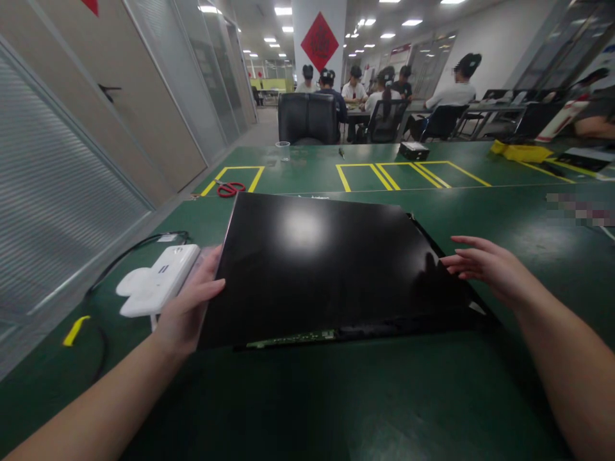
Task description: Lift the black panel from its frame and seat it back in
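A large black LCD panel (327, 262) lies in front of me with its left side raised. My left hand (192, 301) grips that left edge, thumb on top and fingers underneath. At the panel's right edge, my right hand (485, 262) has its fingers stretched out and holds nothing; whether its fingertips touch the panel I cannot tell. Beneath the panel a dark frame (427, 237) shows along the right side. A strip of green circuit board (293, 338) peeks out under the near edge.
Left of the panel sits a white device (161, 282) with a black cable (129, 246). Red-handled scissors (230, 189), a clear plastic cup (283, 151) and a small black box (414, 151) lie farther back on the green table (336, 403). Several people sit beyond a black chair (307, 118).
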Action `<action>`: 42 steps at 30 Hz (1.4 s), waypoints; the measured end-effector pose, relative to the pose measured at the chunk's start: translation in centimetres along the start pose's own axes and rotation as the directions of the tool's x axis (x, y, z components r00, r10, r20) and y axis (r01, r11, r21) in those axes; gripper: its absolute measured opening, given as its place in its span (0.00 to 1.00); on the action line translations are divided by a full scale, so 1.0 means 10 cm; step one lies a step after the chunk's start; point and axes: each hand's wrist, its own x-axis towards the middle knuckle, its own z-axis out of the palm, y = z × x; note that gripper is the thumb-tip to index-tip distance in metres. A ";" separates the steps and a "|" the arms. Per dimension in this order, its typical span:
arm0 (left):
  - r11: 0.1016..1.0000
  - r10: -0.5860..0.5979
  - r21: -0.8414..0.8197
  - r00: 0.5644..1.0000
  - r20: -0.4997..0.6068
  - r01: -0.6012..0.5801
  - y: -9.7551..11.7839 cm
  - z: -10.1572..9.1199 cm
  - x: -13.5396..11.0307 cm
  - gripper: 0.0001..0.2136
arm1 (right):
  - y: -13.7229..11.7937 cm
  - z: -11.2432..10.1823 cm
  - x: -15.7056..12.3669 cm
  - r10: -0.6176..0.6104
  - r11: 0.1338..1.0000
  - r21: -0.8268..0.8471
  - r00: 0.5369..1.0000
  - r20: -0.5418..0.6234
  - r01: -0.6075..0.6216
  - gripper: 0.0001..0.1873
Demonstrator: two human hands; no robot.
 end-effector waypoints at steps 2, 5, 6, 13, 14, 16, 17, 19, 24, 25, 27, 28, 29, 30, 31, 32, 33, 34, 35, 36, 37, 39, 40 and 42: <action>1.000 -0.001 0.017 1.000 0.011 0.000 -0.03 -0.06 0.02 0.33 | 0.01 0.03 0.00 -0.004 0.999 -0.035 1.000 -0.002 0.004 0.24; 1.000 -0.006 0.011 0.999 0.041 0.006 -0.05 -0.13 0.07 0.33 | -0.01 0.08 -0.04 -0.008 0.998 -0.058 1.000 -0.001 0.008 0.24; 1.000 0.001 -0.003 0.999 0.039 -0.001 -0.03 -0.15 0.09 0.34 | -0.02 0.10 -0.06 -0.008 0.999 -0.053 1.000 0.001 0.008 0.24; 0.986 -0.063 -0.162 0.979 -0.195 0.031 0.19 -0.28 0.15 0.36 | -0.06 0.13 -0.19 -0.080 0.997 0.024 0.986 0.145 0.077 0.30; 0.985 -0.065 -0.171 0.972 -0.225 0.026 0.20 -0.26 0.14 0.35 | -0.07 0.12 -0.20 -0.078 0.997 0.025 0.986 0.145 0.075 0.29; 0.986 0.036 -0.148 0.969 -0.243 -0.074 0.17 -0.18 0.10 0.33 | -0.07 0.12 -0.20 -0.065 0.998 0.023 0.991 0.115 0.062 0.25; 0.990 0.055 -0.116 0.977 -0.207 -0.080 0.14 -0.13 0.08 0.33 | -0.07 0.11 -0.19 -0.058 0.998 0.018 0.994 0.091 0.057 0.23; 0.998 0.032 -0.058 0.994 -0.104 -0.038 0.08 -0.02 0.06 0.33 | -0.07 0.09 -0.16 -0.050 0.999 -0.005 0.998 0.039 0.051 0.20; 0.997 -0.058 0.048 0.997 0.054 0.055 -0.04 0.05 0.10 0.31 | -0.03 0.02 -0.06 -0.053 0.993 -0.106 0.998 -0.036 0.049 0.21; 0.996 -0.062 0.061 0.997 0.047 0.059 -0.06 0.04 0.11 0.31 | -0.02 0.02 -0.04 -0.059 0.991 -0.119 0.997 -0.039 0.054 0.22; 0.994 -0.066 0.085 0.998 0.013 0.065 -0.09 0.00 0.14 0.33 | 0.00 0.01 -0.02 -0.069 0.988 -0.139 0.997 -0.046 0.062 0.22; 0.993 -0.070 0.097 0.998 -0.006 0.070 -0.10 -0.02 0.16 0.34 | 0.00 0.01 -0.02 -0.068 0.987 -0.147 0.996 -0.050 0.060 0.22; 0.991 -0.075 0.107 0.997 -0.021 0.077 -0.11 -0.04 0.17 0.34 | 0.01 0.01 -0.01 -0.065 0.987 -0.154 0.997 -0.049 0.056 0.23; 0.990 -0.080 0.115 0.996 -0.032 0.083 -0.12 -0.06 0.18 0.35 | 0.01 0.02 -0.01 -0.062 0.986 -0.160 0.997 -0.050 0.053 0.23; 0.989 -0.085 0.121 0.996 -0.039 0.089 -0.13 -0.08 0.19 0.35 | 0.01 0.02 -0.01 -0.061 0.984 -0.168 0.997 -0.048 0.052 0.23; 0.987 -0.092 0.128 0.995 -0.041 0.097 -0.14 -0.09 0.19 0.34 | 0.01 0.01 0.00 -0.064 0.982 -0.180 0.997 -0.046 0.054 0.24; 0.985 -0.103 0.133 0.994 -0.041 0.108 -0.15 -0.10 0.19 0.34 | 0.02 0.01 0.00 -0.069 0.979 -0.196 0.997 -0.047 0.058 0.24; 0.983 -0.118 0.138 0.992 -0.043 0.123 -0.16 -0.11 0.20 0.33 | 0.02 0.00 0.01 -0.075 0.975 -0.212 0.996 -0.050 0.063 0.24; 0.980 -0.138 0.142 0.989 -0.048 0.143 -0.16 -0.11 0.20 0.33 | 0.03 0.00 0.02 -0.082 0.972 -0.226 0.995 -0.054 0.068 0.25; 0.975 -0.161 0.144 0.986 -0.053 0.167 -0.17 -0.12 0.20 0.33 | 0.04 -0.01 0.03 -0.087 0.969 -0.238 0.995 -0.055 0.072 0.25; 0.971 -0.183 0.145 0.981 -0.059 0.190 -0.17 -0.12 0.20 0.33 | 0.04 -0.02 0.04 -0.092 0.966 -0.249 0.994 -0.058 0.075 0.25; 0.963 -0.218 0.148 0.974 -0.068 0.226 -0.17 -0.13 0.20 0.33 | 0.05 -0.03 0.05 -0.105 0.958 -0.273 0.992 -0.067 0.084 0.26; 0.958 -0.235 0.151 0.970 -0.070 0.243 -0.17 -0.14 0.21 0.33 | 0.05 -0.03 0.05 -0.112 0.955 -0.283 0.991 -0.073 0.087 0.26; 0.950 -0.263 0.153 0.962 -0.074 0.271 -0.16 -0.15 0.22 0.34 | 0.05 -0.03 0.05 -0.124 0.950 -0.298 0.989 -0.081 0.094 0.26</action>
